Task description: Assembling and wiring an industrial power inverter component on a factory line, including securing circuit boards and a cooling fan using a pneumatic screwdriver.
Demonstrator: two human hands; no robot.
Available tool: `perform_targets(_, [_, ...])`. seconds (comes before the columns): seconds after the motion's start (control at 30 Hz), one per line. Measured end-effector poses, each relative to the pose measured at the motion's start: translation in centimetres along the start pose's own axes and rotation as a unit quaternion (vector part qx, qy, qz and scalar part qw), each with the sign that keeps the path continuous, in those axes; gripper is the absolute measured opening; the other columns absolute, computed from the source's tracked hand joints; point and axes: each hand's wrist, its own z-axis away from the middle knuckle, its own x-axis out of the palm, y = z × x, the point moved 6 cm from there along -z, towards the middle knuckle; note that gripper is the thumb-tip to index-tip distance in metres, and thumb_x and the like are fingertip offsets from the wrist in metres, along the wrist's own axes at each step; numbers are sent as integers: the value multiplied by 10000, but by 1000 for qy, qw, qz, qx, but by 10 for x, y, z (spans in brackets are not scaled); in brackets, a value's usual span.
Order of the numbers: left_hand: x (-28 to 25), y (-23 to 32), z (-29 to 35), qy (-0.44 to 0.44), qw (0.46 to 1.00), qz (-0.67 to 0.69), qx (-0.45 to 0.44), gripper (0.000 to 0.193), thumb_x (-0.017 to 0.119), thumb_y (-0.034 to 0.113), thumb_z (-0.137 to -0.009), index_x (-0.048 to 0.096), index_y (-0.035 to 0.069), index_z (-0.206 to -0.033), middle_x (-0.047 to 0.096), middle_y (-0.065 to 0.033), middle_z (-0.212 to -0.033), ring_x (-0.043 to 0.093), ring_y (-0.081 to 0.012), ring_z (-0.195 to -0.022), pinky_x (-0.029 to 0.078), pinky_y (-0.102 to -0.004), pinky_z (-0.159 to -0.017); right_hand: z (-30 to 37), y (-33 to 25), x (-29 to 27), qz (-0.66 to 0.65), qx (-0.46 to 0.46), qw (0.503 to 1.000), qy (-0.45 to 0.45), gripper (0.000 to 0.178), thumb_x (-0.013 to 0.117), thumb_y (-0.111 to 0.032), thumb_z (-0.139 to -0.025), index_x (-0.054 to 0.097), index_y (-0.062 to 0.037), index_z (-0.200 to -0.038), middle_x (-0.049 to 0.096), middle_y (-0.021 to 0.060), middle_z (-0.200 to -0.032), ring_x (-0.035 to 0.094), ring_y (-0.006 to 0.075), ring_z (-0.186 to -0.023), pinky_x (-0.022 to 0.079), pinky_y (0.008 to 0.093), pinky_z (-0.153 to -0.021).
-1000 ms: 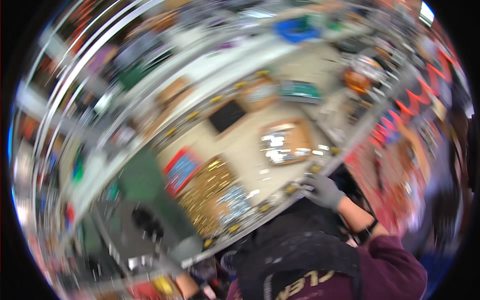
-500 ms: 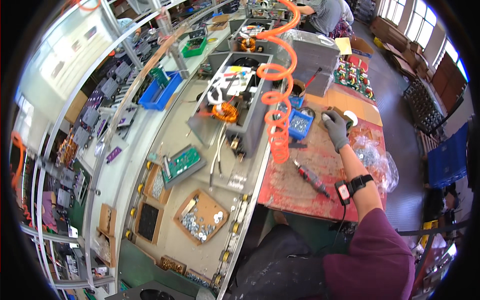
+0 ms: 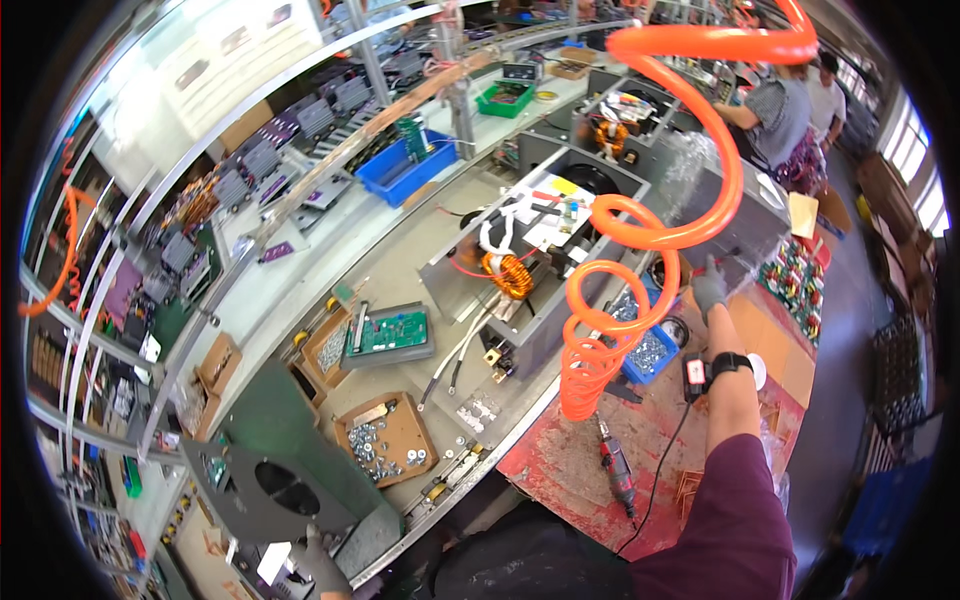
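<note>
- My right hand, gloved in grey, is stretched far forward and rests against the edge of the grey metal housing; I cannot tell whether the fingers grip it or only press on it.
- My left hand, also gloved, is low at the near edge of the bench, touching the dark green metal panel with the round hole; its fingers are mostly hidden, so I cannot tell if they are clenched.
- Just beside my right wrist, on the left, sits the blue bin of screws, and the orange coiled air hose hangs down just left of the hand.
- Nearer to me than the right hand, the electric screwdriver lies untouched on the red worktop.
- Well left of the right hand, the open chassis shows a copper coil and loose white leads; I judge the wiring unfinished and the covers not yet on.
- Up from my left hand, a cardboard tray of nuts and a green circuit board wait unused, so most of the assembly seems left to do.
</note>
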Motion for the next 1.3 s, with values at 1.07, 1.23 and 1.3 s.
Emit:
perform_targets(1.07, [-216, -50, -4, -382, 924, -11, 18, 364, 578, 188, -885, 540, 15, -1202, 622, -90, -1077, 591, -171, -971, 461, -290, -867, 829, -409, 8, -349, -364, 578, -642, 181, 558, -125, -884, 586, -3, -1015, 598, 47, -812, 564, 97, -755, 442, 235, -668])
perform_targets(1.23, [-252, -69, -5, -309, 951, -7, -23, 378, 557, 204, -893, 527, -22, -1195, 601, -109, -1092, 569, -174, -1019, 440, -295, -893, 883, -427, 82, -278, -434, 549, -659, 193, 567, -170, -891, 597, -13, -999, 599, 28, -798, 540, 79, -743, 437, 234, -651])
perform_targets(1.3, [-258, -73, -6, -286, 958, -1, -35, 382, 566, 199, -882, 533, -12, -1199, 619, -107, -1077, 578, -164, -1000, 447, -287, -878, 898, -431, 87, -254, -473, 536, -651, 190, 576, -178, -881, 605, -21, -986, 606, 43, -804, 550, 120, -739, 451, 256, -680])
